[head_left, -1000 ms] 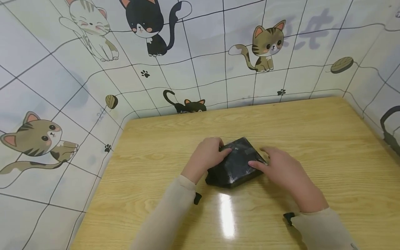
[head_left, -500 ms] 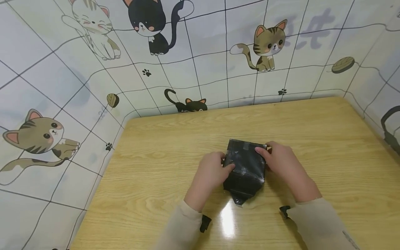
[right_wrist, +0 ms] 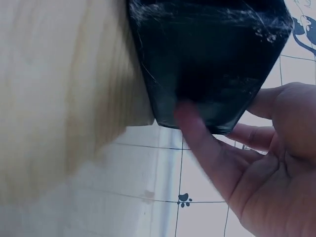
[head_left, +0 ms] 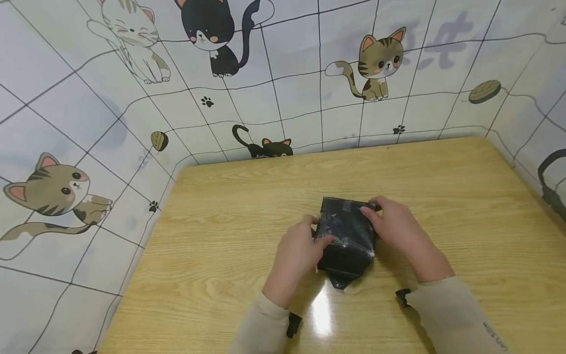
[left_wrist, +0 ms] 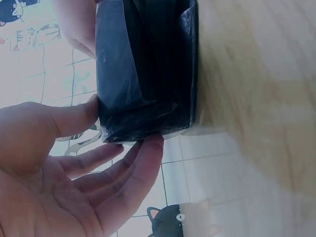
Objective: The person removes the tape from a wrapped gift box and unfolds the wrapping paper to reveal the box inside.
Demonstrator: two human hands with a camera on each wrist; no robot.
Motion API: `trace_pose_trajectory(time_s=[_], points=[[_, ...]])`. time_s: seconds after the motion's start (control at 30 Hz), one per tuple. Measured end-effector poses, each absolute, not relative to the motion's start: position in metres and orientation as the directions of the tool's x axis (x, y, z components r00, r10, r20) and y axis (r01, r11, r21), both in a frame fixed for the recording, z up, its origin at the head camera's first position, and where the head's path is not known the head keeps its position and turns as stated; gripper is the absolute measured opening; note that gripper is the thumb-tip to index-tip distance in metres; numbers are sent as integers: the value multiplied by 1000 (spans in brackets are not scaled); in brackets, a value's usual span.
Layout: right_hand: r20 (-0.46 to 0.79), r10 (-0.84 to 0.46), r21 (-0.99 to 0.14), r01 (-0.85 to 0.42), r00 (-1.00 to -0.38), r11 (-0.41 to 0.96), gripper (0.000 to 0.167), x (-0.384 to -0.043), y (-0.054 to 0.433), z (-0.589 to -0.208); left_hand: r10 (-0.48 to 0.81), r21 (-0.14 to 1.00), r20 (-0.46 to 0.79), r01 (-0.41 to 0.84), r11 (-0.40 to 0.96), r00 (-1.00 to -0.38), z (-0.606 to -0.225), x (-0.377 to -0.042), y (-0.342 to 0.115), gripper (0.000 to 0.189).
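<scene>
On the table lies a box-shaped parcel in shiny black plastic wrap, with scuffed, whitish edges and a pointed flap toward the person. My left hand holds its left side, thumb on the top face and fingers down the side. At the far right corner, my right hand grips the parcel, its thumb over the top. The left wrist view shows a folded end of the black parcel between thumb and fingers. In the right wrist view, the right hand's index finger lies against the parcel's side.
The wood-grain table surrounds the parcel. Behind and to both sides stand walls covered in cat-patterned sheeting. A dark curved strap or handle shows at the right edge.
The parcel has been turned so that its pointed flap faces the person, with both hands shifting along its sides. Over the last half second it has hardly moved.
</scene>
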State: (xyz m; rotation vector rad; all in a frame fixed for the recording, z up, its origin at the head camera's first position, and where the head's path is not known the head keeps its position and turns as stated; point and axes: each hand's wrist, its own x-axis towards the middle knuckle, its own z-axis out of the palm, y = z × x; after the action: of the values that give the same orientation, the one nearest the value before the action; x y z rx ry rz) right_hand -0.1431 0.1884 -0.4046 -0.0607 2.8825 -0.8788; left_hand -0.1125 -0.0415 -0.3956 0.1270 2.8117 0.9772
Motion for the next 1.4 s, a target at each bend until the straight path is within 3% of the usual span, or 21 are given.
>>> trace_pose_trajectory(time_s=[0.2, 0.5, 0.77, 1.03, 1.2, 1.4], points=[[105, -212, -440, -237, -972, 866, 39, -143, 181, -400, 135, 586, -69, 70, 807, -988, -400, -106, -39, 46], [213, -449, -297, -495, -868, 817, 26, -164, 184, -397, 141, 478, -4, 122, 870, -990, -405, -99, -30, 45], [495, -624, -43, -734, -605, 678, 12, -181, 193, -414, 130, 456, 0, 116, 883, -992, -403, -101, -30, 42], [416, -738, 51, -797, -531, 602, 15, -184, 199, -405, 119, 446, -15, 100, 889, -993, -401, -102, -31, 42], [363, -803, 200, -802, -473, 563, 16, -183, 197, -401, 118, 439, -15, 99, 893, -993, -400, -102, -31, 43], [278, -844, 338, -776, -458, 532, 21, -177, 193, -399, 116, 424, -8, 102, 900, -993, -401, -102, -32, 43]])
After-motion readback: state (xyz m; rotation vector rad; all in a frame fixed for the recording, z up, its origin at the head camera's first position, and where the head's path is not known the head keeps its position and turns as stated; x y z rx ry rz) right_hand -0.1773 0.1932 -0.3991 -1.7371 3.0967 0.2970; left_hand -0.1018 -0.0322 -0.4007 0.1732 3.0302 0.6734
